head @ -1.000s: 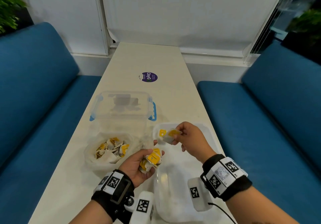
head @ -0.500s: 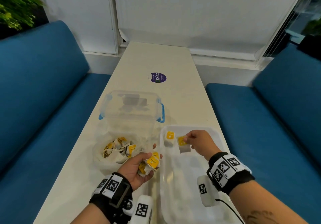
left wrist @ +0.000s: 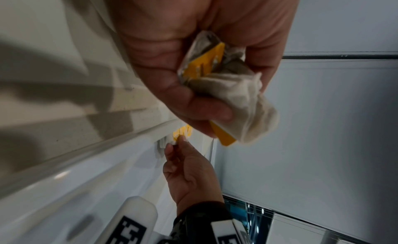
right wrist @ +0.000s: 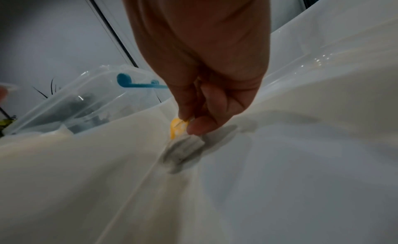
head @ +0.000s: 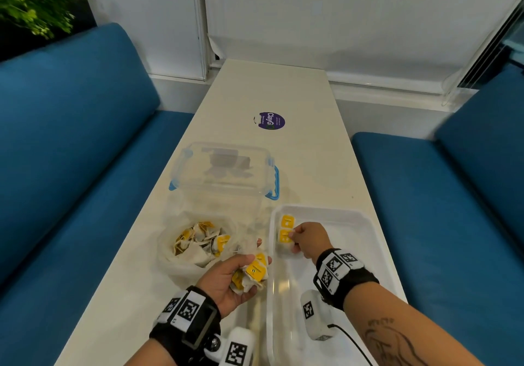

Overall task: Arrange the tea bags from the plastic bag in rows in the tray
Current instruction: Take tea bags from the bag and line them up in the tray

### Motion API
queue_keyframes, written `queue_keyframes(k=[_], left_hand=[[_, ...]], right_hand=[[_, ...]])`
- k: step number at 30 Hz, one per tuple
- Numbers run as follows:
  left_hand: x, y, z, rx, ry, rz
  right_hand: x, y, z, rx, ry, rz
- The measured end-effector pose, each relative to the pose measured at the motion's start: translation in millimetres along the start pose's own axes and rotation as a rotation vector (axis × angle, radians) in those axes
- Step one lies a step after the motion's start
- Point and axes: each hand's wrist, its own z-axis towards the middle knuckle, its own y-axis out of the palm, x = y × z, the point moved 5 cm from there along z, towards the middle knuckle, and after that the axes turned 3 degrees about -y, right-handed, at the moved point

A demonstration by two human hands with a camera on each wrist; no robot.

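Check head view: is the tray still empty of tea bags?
No. Two yellow-tagged tea bags lie at the far left corner of the tray.

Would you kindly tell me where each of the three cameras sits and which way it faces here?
Head: on the head, facing forward and down at the table, tray and plastic bag; both forearms show.
Left wrist: along the left hand, gripping a bunch of tea bags.
Right wrist: along the right hand, pinching the second tea bag.
Shared: the left wrist view also catches the right hand, the second tea bag and the tray.
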Motion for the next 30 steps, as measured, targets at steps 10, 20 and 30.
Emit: queue_keyframes(k=[10,20,30], left_hand=[[-2.9,2.3,-0.5,-0.01,0.02,0.015],[0.9,18.4,-3.6,-0.016,0.046,0.006],[-15.8,43.1,-1.4,-0.04,0.038,-0.05]], right_hand=[[-0.8,4.0,11.0,0.09,-0.051,-0.029],[-40.6,-37.4,-65.6,-0.173,-0.276,0.061],[-41.3,-24.4,-122.9,-0.193,-0.384,-0.063]])
